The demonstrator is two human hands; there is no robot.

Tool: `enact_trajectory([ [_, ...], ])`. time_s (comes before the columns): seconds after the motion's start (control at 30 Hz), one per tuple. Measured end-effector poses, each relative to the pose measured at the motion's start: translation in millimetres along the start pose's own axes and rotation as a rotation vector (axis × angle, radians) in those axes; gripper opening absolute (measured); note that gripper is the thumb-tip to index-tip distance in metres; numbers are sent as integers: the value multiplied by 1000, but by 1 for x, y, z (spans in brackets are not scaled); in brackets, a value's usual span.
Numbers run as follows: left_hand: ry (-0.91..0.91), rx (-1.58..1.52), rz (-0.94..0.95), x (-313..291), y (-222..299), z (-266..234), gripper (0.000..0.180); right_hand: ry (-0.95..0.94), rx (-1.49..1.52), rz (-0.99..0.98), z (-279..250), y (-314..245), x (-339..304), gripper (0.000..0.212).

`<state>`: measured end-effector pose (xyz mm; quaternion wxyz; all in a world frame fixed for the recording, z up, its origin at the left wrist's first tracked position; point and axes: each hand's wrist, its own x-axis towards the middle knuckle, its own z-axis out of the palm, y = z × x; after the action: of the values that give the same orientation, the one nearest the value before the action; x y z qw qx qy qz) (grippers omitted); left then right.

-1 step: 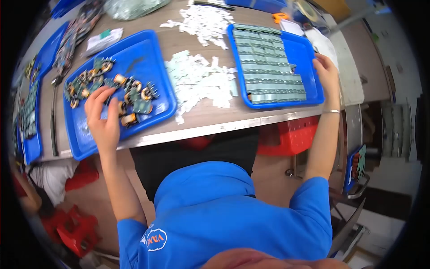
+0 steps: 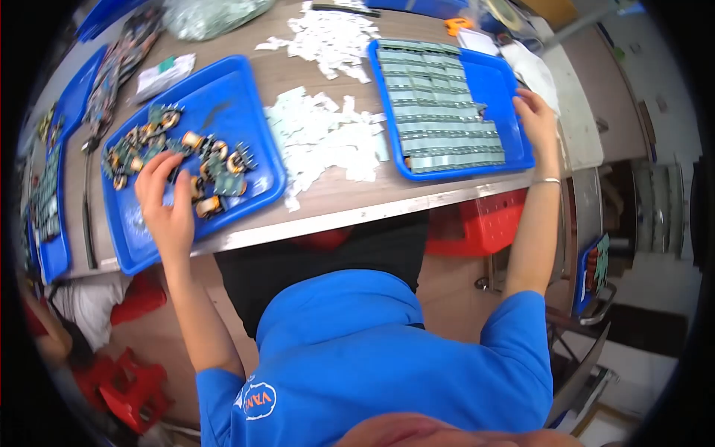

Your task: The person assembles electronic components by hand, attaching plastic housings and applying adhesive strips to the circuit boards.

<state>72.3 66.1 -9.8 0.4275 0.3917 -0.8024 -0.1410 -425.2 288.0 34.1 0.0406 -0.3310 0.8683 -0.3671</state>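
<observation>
Blue ground beneath, left of frame: left grip (image 2: 165, 216), one. Fingers and thumb parted, moderately open; I see nothing held and cannot tell whether the fingertips meet the parts below.

Blue ground beneath, right of frame: right grip (image 2: 538, 123), one. Loosely curled, at the right rim of its tray; I cannot tell from my station whether it touches the rim or pinches anything small.

Coil-bearing boards (image 2: 227, 175), heap, dark green with orange-and-white windings. They lie just right of the left fingertips and above them in frame, the left grip being much the nearer. I find no common long axis; pieces lie every way.

Left tray (image 2: 234, 89), blue, set aslant, carrying that heap.

Grey-green strips (image 2: 443, 112), stacked in rows, long axes running left to right across the frame; well left of the right grip, bare tray floor between.

Right tray (image 2: 491, 78), blue, carrying the strips.

Pale paper slips (image 2: 324, 138), loose pile, between the trays; a second pile, upper centre.

Clear plastic bag (image 2: 212, 15), upper left. Orange tool (image 2: 456, 27), upper right. Dark rod (image 2: 88, 201), far left. Bench (image 2: 283, 71), brown, under all of these.
</observation>
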Motion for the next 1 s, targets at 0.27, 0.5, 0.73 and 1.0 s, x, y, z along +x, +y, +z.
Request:
enact_trajectory([
  [0.27, -74, 131, -37, -4, -1, 9, 20, -108, 159, 273, 30, 9, -2, 43],
  [0.5, -91, 145, -71, -1, -3, 9, 18, -205, 124, 234, 43, 7, 7, 33],
  [0.73, -91, 115, -80, -3, 0, 7, 17, -273, 200, 208, 38, 6, 1, 23],
  [1.0, -76, 72, -62, -2, -2, 11, 17, -286, 330, 269, 26, 18, -5, 22],
])
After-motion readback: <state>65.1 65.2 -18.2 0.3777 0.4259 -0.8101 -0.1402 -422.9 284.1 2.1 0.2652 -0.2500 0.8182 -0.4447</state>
